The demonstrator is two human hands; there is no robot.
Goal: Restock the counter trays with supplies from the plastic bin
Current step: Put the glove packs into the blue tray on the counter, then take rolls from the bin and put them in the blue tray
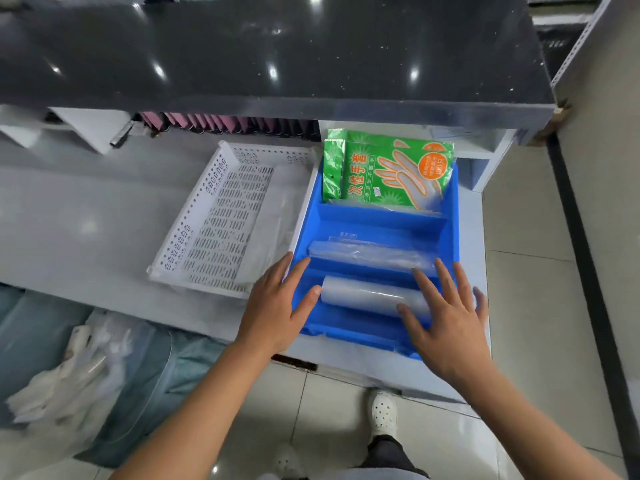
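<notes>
1. While both hands lie flat-fingered, the left hand point(273, 306) touches the blue tray point(450, 237) wall and the right hand point(446, 317) rests on the front roll of clear bags point(363, 296); neither grip clasps anything.
2. Glove packets point(391, 168) and a second roll point(370, 252) already fill the tray's other compartments on the tabletop point(86, 220).
3. Judging by this, the white perforated tray point(221, 216) is barely stocked and is probably next.

Large white print on my green glove packet point(391, 168): 次性手套, reading sideways along its length; the first character is hidden by the blue tray wall point(377, 211)
Smaller white line under it: too small for me to read
Orange circle on the same packet: small white characters, blurred; bottom line looks like 100只, not certain
</notes>
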